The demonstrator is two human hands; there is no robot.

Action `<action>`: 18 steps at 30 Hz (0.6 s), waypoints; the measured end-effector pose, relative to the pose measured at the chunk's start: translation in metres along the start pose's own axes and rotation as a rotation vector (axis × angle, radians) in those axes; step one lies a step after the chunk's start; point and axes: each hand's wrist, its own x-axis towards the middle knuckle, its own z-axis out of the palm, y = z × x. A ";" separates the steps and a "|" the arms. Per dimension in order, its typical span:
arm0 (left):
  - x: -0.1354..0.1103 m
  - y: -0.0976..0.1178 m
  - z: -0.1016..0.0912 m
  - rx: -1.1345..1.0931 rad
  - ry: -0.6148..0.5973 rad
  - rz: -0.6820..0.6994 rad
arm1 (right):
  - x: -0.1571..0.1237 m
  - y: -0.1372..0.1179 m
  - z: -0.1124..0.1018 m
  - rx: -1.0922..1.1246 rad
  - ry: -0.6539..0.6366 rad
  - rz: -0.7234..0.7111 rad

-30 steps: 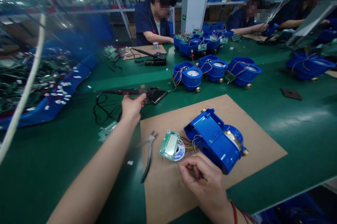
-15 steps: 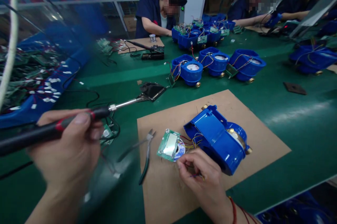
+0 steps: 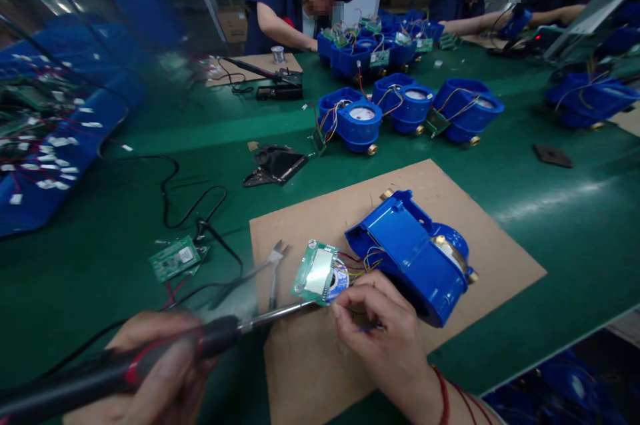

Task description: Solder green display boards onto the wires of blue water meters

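In my left hand (image 3: pixel 165 365) is a soldering iron (image 3: pixel 200 342), fingers wrapped round its black and red handle. The iron's metal shaft reaches to the lower edge of a green circuit board (image 3: pixel 316 273) with a pale display. My right hand (image 3: pixel 380 332) is closed in a pinch beside that board, with thin wire showing among the fingers; the pinched end is hidden. Under the board's right side lies a blue-and-white solder spool (image 3: pixel 341 280). Red and yellow wires run from the board into a blue water meter housing (image 3: pixel 407 252), tipped on its side.
Cutting pliers (image 3: pixel 275 275) lie on the cardboard sheet (image 3: pixel 487 252), left of the board. Another board (image 3: pixel 177 258) and black cable lie further left. A black iron stand (image 3: pixel 277 164), several blue meters (image 3: pixel 357 122) and a blue bin (image 3: pixel 75 178) of wired boards surround the sheet. Co-workers sit opposite.
My left hand has come down and right, bringing the soldering iron from the stand to the board's lower edge. My right hand keeps its pinch nearly in place. The view has shifted slightly.
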 end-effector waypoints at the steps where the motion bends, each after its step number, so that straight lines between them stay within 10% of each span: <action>1: -0.004 0.004 0.006 -0.029 -0.003 -0.046 | 0.000 0.000 0.000 0.003 0.002 0.003; 18: -0.013 0.004 0.013 -0.015 -0.029 -0.196 | 0.002 -0.002 0.001 0.026 0.012 0.034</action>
